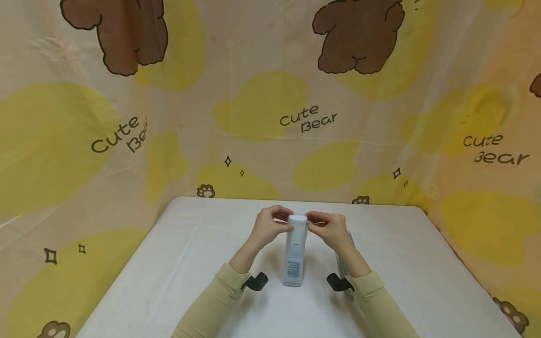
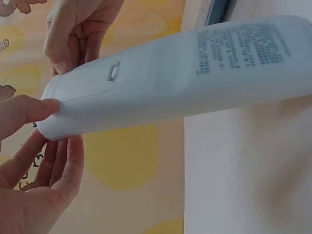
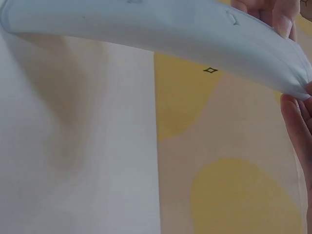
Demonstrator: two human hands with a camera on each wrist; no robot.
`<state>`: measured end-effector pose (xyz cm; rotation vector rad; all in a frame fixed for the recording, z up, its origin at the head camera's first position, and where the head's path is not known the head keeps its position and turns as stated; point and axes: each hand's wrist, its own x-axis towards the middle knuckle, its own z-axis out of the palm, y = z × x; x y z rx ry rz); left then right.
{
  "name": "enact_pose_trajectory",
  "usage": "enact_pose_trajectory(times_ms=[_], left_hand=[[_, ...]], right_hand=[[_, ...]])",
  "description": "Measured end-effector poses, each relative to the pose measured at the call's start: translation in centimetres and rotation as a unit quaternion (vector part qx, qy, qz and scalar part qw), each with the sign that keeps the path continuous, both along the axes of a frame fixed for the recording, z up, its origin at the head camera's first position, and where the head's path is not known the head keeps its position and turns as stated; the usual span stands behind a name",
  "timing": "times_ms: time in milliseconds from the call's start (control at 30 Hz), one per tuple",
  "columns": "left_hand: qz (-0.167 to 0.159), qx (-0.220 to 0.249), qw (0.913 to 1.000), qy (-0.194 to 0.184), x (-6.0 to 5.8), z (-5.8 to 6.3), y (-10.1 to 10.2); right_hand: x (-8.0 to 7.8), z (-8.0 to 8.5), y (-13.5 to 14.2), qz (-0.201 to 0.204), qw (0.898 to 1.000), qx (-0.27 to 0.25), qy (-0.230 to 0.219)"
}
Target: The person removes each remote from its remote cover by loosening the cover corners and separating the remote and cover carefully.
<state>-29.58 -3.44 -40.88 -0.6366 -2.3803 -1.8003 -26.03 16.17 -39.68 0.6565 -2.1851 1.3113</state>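
Note:
A white remote control (image 1: 295,253) stands upright over the table, its back with a printed label and a battery-cover latch facing me. My left hand (image 1: 269,226) pinches its upper end from the left side. From the right side, my right hand (image 1: 331,229) pinches the same end with thumb and fingers. In the left wrist view, the left thumb lies on the edge of the battery cover (image 2: 85,90) of the remote. The right wrist view shows the curved side of the remote, with right-hand fingers (image 3: 296,119) at its end. The front face of the remote is hidden.
A narrow grey-blue object (image 1: 343,265) lies on the white table (image 1: 203,263), partly hidden under my right forearm. A curtain (image 1: 253,155) with bear prints hangs behind the table and at both sides. Black wrist cameras (image 1: 257,281) sit at both sleeve cuffs.

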Motion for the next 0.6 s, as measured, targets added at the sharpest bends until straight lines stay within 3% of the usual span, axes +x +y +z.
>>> enact_pose_trajectory(times_ms=[600], left_hand=[[-0.008,-0.010,0.9999,0.006,-0.07,0.02,-0.35]], right_hand=[[-0.39,-0.43,-0.23,-0.012,1.000,-0.002,0.013]])
